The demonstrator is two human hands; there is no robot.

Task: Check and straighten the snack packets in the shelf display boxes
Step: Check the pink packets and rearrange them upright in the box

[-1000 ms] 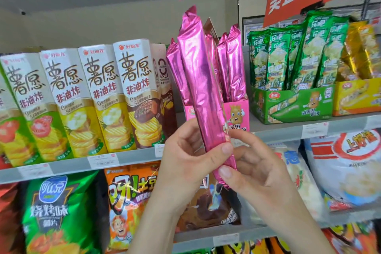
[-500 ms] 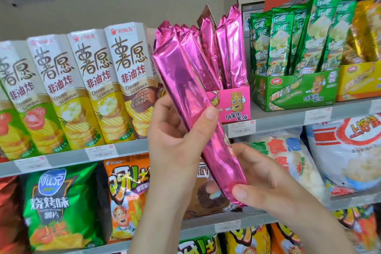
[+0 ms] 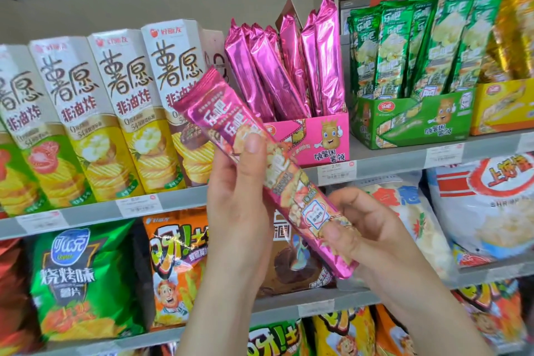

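Both hands grip the pink packet (image 3: 268,170): left hand (image 3: 239,196) mid-body, right hand (image 3: 367,228) pinching the bottom. Looks light, crinkly, slippery foil, so holding mid-body seems safest.

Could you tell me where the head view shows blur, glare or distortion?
Head view: the right hand is motion-blurred, print on the held packet is soft, boxed foil packets catch glare, wide-angle distortion tilts the chip boxes.

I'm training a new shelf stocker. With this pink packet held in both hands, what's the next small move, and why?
Probably tip the pink packet upright and slide it into the pink display box: left hand and right hand hold it tilted, printed face showing, outside that box.
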